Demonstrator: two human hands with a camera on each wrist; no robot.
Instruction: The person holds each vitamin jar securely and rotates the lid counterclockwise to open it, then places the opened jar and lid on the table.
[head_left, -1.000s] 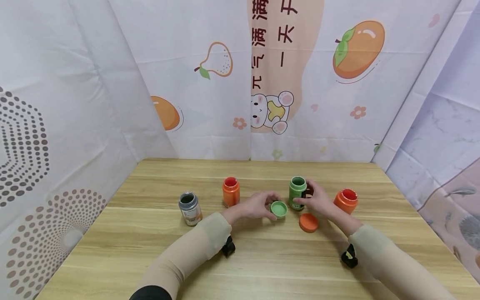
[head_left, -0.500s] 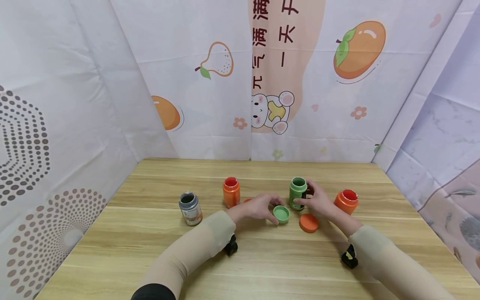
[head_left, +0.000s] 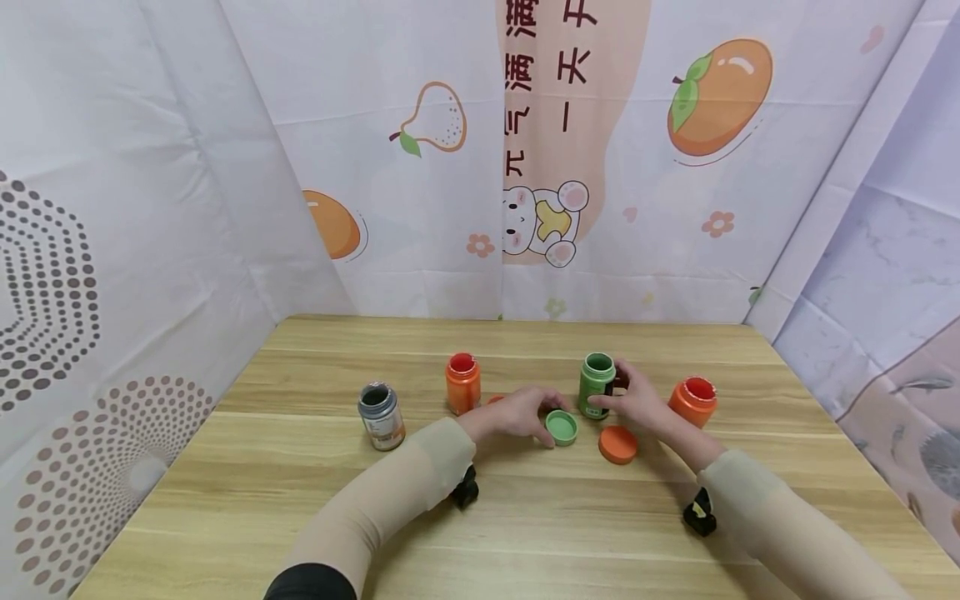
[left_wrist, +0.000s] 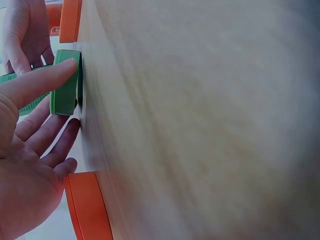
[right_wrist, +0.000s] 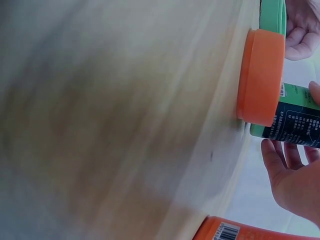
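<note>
A green lid (head_left: 562, 427), hollow side up, is low at the tabletop in the middle. My left hand (head_left: 525, 412) pinches it; in the left wrist view the thumb lies across the lid's side (left_wrist: 66, 85), with the fingers on the far side. Just to the right, an uncapped green jar (head_left: 596, 387) stands upright. My right hand (head_left: 637, 400) grips this jar from its right, thumb at the front and fingers behind. In the right wrist view an orange lid (right_wrist: 262, 77) partly covers the jar's dark label (right_wrist: 297, 122).
The orange lid (head_left: 617, 445) lies before the green jar. An open orange jar (head_left: 693, 402) stands beside the right forearm, another orange jar (head_left: 462, 384) behind the left wrist. A grey jar (head_left: 381, 417) stands further left. A second orange lid (left_wrist: 89, 207) lies near the left hand.
The left hand has moved slightly right and toward the front with the green lid, bringing part of an orange lid behind the wrist into sight. The right hand stays on the green jar.
</note>
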